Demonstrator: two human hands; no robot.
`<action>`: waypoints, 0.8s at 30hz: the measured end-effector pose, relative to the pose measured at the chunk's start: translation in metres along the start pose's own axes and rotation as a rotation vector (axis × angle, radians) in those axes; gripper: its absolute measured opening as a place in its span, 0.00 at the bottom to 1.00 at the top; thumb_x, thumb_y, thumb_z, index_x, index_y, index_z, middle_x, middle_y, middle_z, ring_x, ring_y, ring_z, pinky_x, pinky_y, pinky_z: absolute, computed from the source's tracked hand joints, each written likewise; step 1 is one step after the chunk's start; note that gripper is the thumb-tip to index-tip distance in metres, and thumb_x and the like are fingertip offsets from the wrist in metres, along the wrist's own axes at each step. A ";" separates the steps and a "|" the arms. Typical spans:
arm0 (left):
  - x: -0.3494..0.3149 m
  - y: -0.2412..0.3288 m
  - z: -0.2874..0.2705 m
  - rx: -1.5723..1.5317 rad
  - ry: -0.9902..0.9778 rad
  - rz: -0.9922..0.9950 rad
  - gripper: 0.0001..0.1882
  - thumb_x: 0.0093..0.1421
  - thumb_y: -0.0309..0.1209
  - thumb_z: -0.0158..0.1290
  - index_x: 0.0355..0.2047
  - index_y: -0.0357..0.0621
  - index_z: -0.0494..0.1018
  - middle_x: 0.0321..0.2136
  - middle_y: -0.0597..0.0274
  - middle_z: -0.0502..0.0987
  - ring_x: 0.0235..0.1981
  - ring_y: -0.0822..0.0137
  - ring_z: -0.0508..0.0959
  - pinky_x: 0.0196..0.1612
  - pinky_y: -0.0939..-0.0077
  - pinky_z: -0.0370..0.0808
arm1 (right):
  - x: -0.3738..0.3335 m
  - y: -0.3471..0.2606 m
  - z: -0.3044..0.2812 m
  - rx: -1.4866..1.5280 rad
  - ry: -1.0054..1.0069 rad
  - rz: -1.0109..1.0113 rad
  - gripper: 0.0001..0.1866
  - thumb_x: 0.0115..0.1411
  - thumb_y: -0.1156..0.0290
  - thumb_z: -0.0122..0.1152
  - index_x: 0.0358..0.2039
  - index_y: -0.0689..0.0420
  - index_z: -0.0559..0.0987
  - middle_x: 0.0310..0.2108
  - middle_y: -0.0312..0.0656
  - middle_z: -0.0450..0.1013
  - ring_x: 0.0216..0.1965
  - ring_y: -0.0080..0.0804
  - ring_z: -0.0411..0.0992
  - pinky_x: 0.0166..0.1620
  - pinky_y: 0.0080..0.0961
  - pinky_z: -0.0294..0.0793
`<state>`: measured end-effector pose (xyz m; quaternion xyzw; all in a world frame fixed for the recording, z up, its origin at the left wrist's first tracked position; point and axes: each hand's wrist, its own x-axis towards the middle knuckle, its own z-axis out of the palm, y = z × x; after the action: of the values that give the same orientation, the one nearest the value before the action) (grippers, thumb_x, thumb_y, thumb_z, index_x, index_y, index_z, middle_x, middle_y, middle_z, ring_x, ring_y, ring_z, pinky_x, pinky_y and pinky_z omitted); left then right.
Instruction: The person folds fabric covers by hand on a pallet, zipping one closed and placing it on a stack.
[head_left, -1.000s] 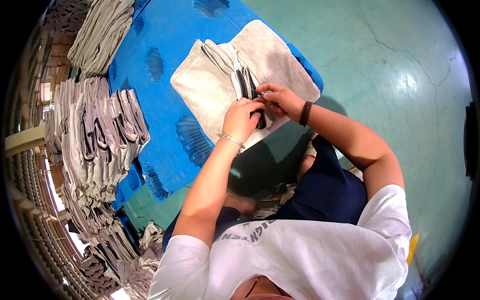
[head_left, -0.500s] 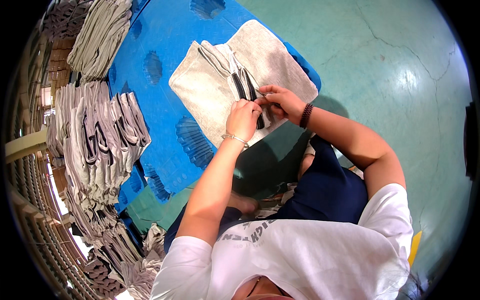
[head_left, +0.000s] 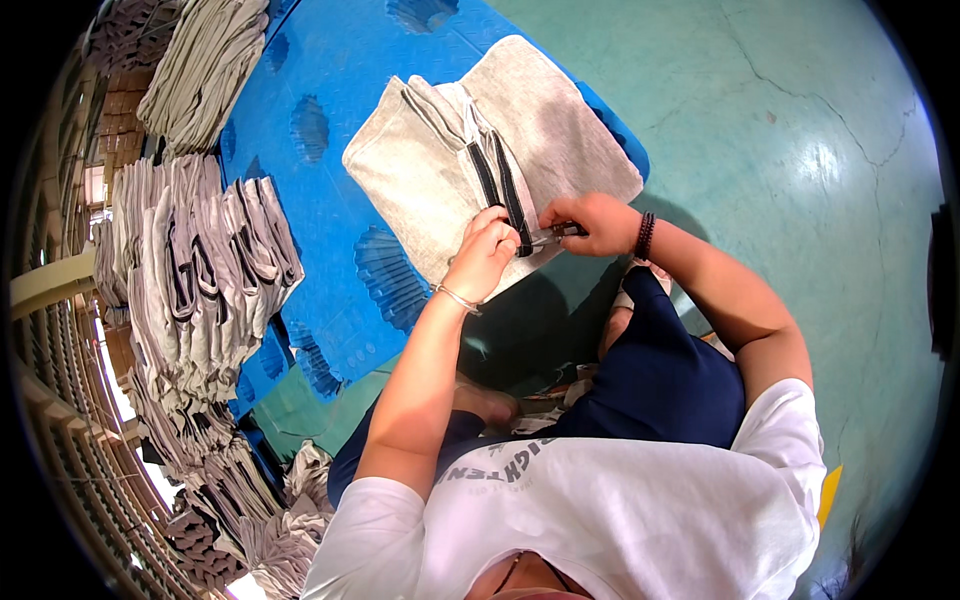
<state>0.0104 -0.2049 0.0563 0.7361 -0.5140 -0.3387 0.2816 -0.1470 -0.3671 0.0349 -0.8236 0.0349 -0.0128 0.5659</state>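
Observation:
A light beige fabric cover (head_left: 570, 130) lies spread over the corner of a blue plastic pallet. Down its middle runs an opening edged with a black zipper strip (head_left: 483, 175). My left hand (head_left: 483, 255) is closed on the near end of this strip, fingertips pressed together. Just right of it, my right hand (head_left: 598, 224) is curled around small thread snips (head_left: 562, 231) with dark handles. Their metal tip points left, toward the strip's end by my left fingers. Whether the blades touch thread is too small to tell.
The blue pallet (head_left: 330, 190) has ribbed round recesses. Along the left stand stacks of folded beige covers (head_left: 190, 250), some with black edging, and another pile (head_left: 205, 75) farther back. More crumpled fabric (head_left: 305, 480) lies at lower left. Green floor (head_left: 780, 130) stretches to the right.
My right hand has moved right and slightly nearer, away from my left fingers, so the snips now show. My left hand has shifted slightly nearer along the zipper strip.

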 end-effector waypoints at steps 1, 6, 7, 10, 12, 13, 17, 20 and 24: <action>-0.001 0.000 -0.001 -0.007 -0.013 -0.011 0.03 0.51 0.25 0.45 0.27 0.40 0.68 0.44 0.49 0.62 0.48 0.55 0.60 0.51 0.71 0.57 | 0.001 0.000 0.002 -0.012 0.019 -0.022 0.17 0.43 0.72 0.52 0.38 0.55 0.69 0.29 0.43 0.72 0.31 0.36 0.71 0.36 0.28 0.69; -0.016 0.014 -0.001 -0.004 0.082 0.071 0.03 0.52 0.22 0.44 0.27 0.40 0.67 0.45 0.51 0.59 0.49 0.56 0.59 0.51 0.71 0.56 | 0.006 -0.008 0.009 -0.122 0.042 -0.026 0.17 0.43 0.70 0.50 0.38 0.52 0.70 0.26 0.42 0.72 0.29 0.39 0.71 0.33 0.32 0.69; -0.019 0.023 0.001 0.119 0.143 0.119 0.02 0.51 0.22 0.45 0.26 0.40 0.66 0.43 0.50 0.61 0.47 0.53 0.60 0.50 0.68 0.57 | 0.006 -0.006 0.010 -0.125 0.054 -0.029 0.17 0.43 0.70 0.49 0.37 0.51 0.71 0.26 0.42 0.72 0.28 0.39 0.71 0.33 0.33 0.69; -0.026 0.042 0.006 0.376 0.209 0.227 0.03 0.48 0.21 0.47 0.25 0.40 0.65 0.42 0.48 0.61 0.46 0.50 0.61 0.49 0.65 0.58 | 0.007 -0.003 0.014 -0.133 0.079 -0.047 0.17 0.43 0.70 0.49 0.37 0.51 0.71 0.25 0.42 0.72 0.27 0.40 0.70 0.32 0.34 0.69; -0.029 0.042 0.009 0.359 0.198 0.275 0.05 0.46 0.21 0.48 0.25 0.41 0.64 0.40 0.51 0.64 0.43 0.50 0.63 0.47 0.65 0.60 | 0.007 -0.004 0.015 -0.144 0.095 -0.051 0.16 0.43 0.70 0.49 0.37 0.50 0.71 0.24 0.42 0.72 0.27 0.41 0.70 0.32 0.35 0.68; -0.031 0.039 0.009 0.347 0.185 0.287 0.05 0.46 0.21 0.48 0.25 0.41 0.64 0.39 0.52 0.65 0.43 0.51 0.64 0.47 0.65 0.60 | 0.007 -0.007 0.014 -0.158 0.083 -0.027 0.16 0.43 0.69 0.49 0.37 0.50 0.71 0.24 0.42 0.72 0.27 0.41 0.70 0.31 0.35 0.68; -0.032 0.029 0.007 0.293 0.187 0.346 0.05 0.46 0.21 0.48 0.24 0.41 0.64 0.35 0.56 0.68 0.39 0.54 0.67 0.43 0.65 0.63 | 0.006 -0.012 0.015 -0.195 0.082 0.018 0.16 0.44 0.69 0.49 0.37 0.50 0.71 0.24 0.42 0.72 0.27 0.42 0.70 0.31 0.35 0.69; -0.036 0.027 0.009 0.277 0.195 0.304 0.04 0.47 0.22 0.48 0.24 0.41 0.64 0.31 0.58 0.70 0.34 0.57 0.69 0.38 0.66 0.65 | 0.006 -0.010 0.019 -0.198 0.109 -0.001 0.16 0.44 0.69 0.49 0.37 0.50 0.71 0.24 0.43 0.72 0.26 0.42 0.70 0.31 0.35 0.69; -0.043 0.028 0.012 0.127 0.177 0.114 0.02 0.49 0.23 0.47 0.25 0.41 0.65 0.23 0.59 0.71 0.27 0.58 0.70 0.30 0.68 0.66 | 0.006 -0.009 0.020 -0.221 0.112 0.004 0.16 0.44 0.69 0.49 0.37 0.50 0.71 0.24 0.44 0.72 0.26 0.42 0.70 0.32 0.35 0.69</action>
<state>-0.0255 -0.1738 0.0789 0.7489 -0.5487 -0.2227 0.2976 -0.1391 -0.3452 0.0360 -0.8790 0.0690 -0.0537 0.4688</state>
